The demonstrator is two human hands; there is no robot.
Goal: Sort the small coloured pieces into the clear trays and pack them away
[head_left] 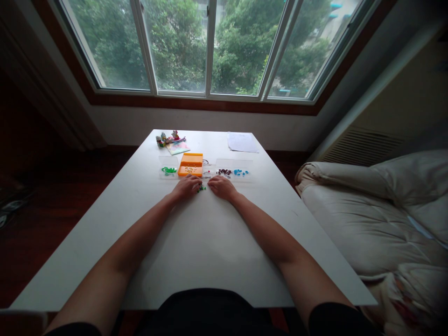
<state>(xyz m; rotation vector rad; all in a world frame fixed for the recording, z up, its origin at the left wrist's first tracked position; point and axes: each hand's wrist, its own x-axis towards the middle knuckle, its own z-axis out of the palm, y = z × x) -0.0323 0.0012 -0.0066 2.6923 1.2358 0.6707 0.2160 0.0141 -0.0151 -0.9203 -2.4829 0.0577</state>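
Across a white tabletop (210,242), the left hand (188,186) is resting palm down with its fingers curled, beside a small scatter of green pieces (202,188) lying on the surface between the 2 hands. From the other side, the right hand (222,187) is facing it, fingers bent, near the same pieces. Whether either hand is gripping a piece cannot be told at this size. Just beyond the hands, an orange case (191,164) is standing open, with tiny yellowish bits (191,169) lying in its near half. To its left, a clear box (168,160) is holding more green bits (169,170); to its right, a wider clear box (234,163) is holding dark brown beads (224,172) and blue beads (241,172). Farther back, small figurines (163,139) are clustering on the left beside a pastel card (179,148), and white paper (242,142) is lying on the right.
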